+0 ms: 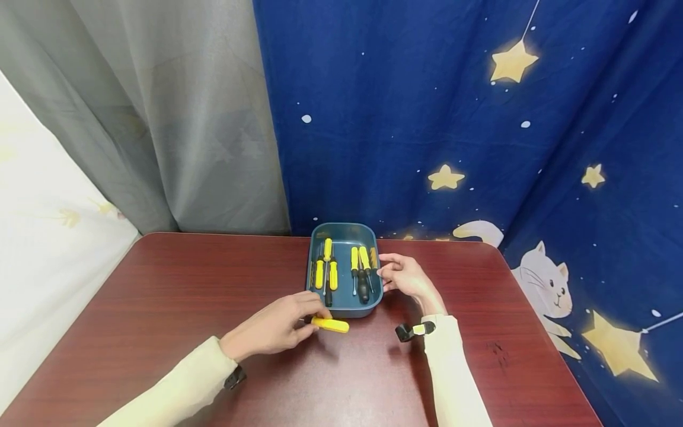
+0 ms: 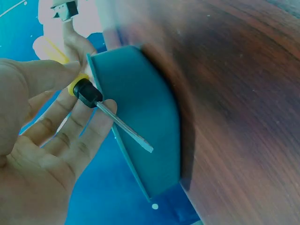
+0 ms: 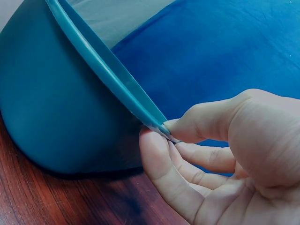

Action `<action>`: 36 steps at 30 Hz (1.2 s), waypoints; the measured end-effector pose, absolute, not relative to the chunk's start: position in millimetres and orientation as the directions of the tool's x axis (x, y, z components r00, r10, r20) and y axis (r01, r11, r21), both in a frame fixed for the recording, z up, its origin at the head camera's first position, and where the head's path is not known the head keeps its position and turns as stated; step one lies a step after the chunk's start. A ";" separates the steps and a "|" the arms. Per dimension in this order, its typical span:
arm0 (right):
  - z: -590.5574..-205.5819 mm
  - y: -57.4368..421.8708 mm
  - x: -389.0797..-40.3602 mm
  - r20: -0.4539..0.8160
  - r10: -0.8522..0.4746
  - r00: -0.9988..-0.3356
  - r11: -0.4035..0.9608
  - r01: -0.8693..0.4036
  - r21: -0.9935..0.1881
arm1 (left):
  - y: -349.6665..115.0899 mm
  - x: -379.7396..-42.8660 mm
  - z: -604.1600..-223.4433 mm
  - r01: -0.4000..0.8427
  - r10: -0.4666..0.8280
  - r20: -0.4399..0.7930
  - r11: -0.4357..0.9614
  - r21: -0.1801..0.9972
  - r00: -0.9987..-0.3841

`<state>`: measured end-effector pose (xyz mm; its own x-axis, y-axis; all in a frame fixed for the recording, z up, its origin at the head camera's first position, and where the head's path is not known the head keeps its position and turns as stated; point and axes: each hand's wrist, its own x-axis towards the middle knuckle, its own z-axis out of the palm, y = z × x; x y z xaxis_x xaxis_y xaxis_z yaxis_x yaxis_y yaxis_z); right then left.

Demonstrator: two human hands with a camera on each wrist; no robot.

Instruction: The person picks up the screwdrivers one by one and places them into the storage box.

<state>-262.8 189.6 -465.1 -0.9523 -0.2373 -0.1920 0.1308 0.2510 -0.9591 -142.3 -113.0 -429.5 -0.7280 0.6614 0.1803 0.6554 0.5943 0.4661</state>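
Observation:
In front of the teal plastic bin (image 1: 349, 312), my left hand (image 1: 285, 325) holds a screwdriver (image 1: 332, 325) between thumb and fingers. It has a yellow handle and a black collar; the left wrist view shows its flat-tipped metal shaft (image 2: 124, 124) pointing outward past the bin's wall (image 2: 145, 103). My right hand (image 1: 407, 277) pinches the bin's right rim, with the thumb (image 3: 192, 124) on one side and fingers on the other. Inside the bin lie several yellow-handled screwdrivers (image 1: 333, 274) on the left and more (image 1: 354, 261) on the right, one with a black handle (image 1: 363, 287).
The bin stands on a reddish-brown wooden table (image 1: 213, 279), close to its far edge. Behind it hang a grey curtain (image 1: 213, 130) and a blue curtain (image 1: 384, 130) with stars. Black straps (image 1: 413, 331) circle my wrists.

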 end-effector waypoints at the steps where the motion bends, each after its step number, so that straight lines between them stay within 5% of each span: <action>1: -465.3 189.7 -263.1 -0.190 -0.239 -0.952 0.249 0.129 -0.960 | -113.1 -143.0 -428.0 0.649 0.654 0.185 0.592 0.478 -0.733; 24: -466.9 188.3 -263.6 -0.192 -0.254 -0.948 0.229 0.134 -0.964 | -108.1 -181.3 -399.4 0.523 0.438 0.315 0.517 0.677 -0.842; 36: -464.9 190.1 -262.9 -0.197 -0.248 -0.949 0.239 0.138 -0.961 | -95.4 -210.1 -391.9 0.408 0.345 0.263 0.468 0.784 -0.901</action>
